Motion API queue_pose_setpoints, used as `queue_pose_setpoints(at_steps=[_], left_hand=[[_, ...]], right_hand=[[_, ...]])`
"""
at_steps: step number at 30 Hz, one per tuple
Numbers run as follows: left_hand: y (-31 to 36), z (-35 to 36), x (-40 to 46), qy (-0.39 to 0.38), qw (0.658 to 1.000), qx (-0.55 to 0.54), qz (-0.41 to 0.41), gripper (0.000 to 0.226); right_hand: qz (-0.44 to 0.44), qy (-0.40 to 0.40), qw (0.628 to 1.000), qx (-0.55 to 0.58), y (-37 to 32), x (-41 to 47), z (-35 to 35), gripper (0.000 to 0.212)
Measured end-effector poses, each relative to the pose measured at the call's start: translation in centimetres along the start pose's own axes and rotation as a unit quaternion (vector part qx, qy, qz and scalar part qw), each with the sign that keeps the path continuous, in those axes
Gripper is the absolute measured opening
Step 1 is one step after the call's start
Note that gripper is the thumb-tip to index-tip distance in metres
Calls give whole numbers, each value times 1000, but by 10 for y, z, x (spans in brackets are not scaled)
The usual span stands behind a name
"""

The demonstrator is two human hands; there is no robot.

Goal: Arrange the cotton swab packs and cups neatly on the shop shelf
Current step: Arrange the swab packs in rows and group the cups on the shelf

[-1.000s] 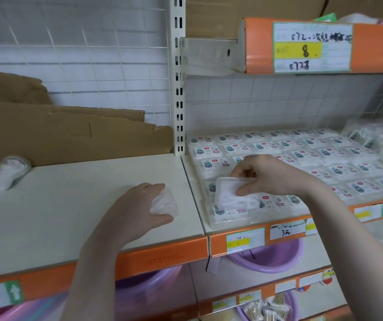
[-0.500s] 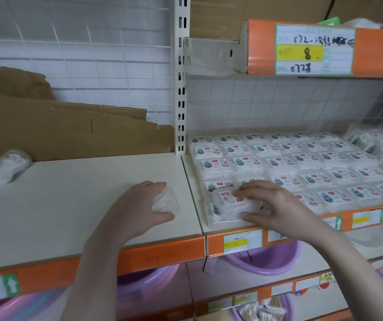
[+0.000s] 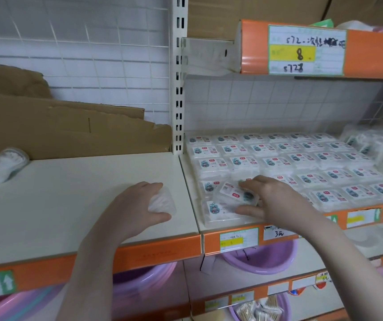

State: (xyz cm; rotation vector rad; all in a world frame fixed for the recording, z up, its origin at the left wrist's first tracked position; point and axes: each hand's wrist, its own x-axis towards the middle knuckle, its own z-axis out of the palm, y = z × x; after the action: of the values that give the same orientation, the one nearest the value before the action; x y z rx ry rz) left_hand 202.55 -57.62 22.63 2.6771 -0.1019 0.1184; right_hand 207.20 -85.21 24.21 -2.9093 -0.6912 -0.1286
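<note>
On the right shelf [image 3: 193, 193], near its front left corner, the right hand [image 3: 271, 200] pinches a tilted cotton swab pack [image 3: 234, 195] between thumb and fingers, atop the rows of packs [image 3: 301, 161]. The left hand [image 3: 137, 207] rests on the left shelf [image 3: 70, 193] by its front right corner, curled around what seems a clear plastic pack [image 3: 162, 201].

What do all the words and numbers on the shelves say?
"572" then blurred handwriting, "8", "5728": big white and yellow price tag on the upper orange shelf edge.
"3元": small handwritten white tag on the lower orange shelf edge.
White up arrow: green sticker at bottom left.
Labels on the clear plastic cotton swab packs: too small to read.
</note>
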Motion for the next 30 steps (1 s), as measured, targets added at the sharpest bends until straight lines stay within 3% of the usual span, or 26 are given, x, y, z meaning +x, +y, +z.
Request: queue_pose_setpoints(at_steps=[2, 4, 7, 10, 13, 16, 19, 22, 26, 30], left_hand=[[-1, -1, 0, 2, 1000, 1, -3, 71], [-2, -1, 0, 3, 1000, 0, -6, 71], [-4, -1, 0, 4, 1000, -2, -7, 72], [-2, 0, 0, 4, 1000, 5, -1, 73], [0, 1, 0, -3, 1000, 8, 0, 74], [-1, 1, 0, -8, 1000, 8, 1, 74], [-4, 1, -1, -7, 1000, 1, -2, 74], [-7, 0, -2, -5, 1000, -1, -8, 73], [-10, -1, -1, 1, 1000, -2, -11, 71], [-11, 1, 2, -4, 1000, -2, -13, 71]], right_hand=[[3, 10, 996, -83, -9, -7, 3, 70], [0, 5, 996, -92, -13, -12, 1, 73], [-45, -49, 998, 14, -4, -8, -11, 73], [-112, -149, 971, 149, 7, 11, -22, 75], [-136, -233, 949, 163, 15, 31, -26, 79], [-137, -263, 944, 143, 18, 41, -26, 76], [-106, -221, 961, 128, 13, 38, -22, 72], [-64, -135, 989, 23, 3, 27, -14, 70], [-45, -34, 994, -98, -4, 9, -1, 91], [-74, -2, 996, -55, 5, 3, 2, 93]])
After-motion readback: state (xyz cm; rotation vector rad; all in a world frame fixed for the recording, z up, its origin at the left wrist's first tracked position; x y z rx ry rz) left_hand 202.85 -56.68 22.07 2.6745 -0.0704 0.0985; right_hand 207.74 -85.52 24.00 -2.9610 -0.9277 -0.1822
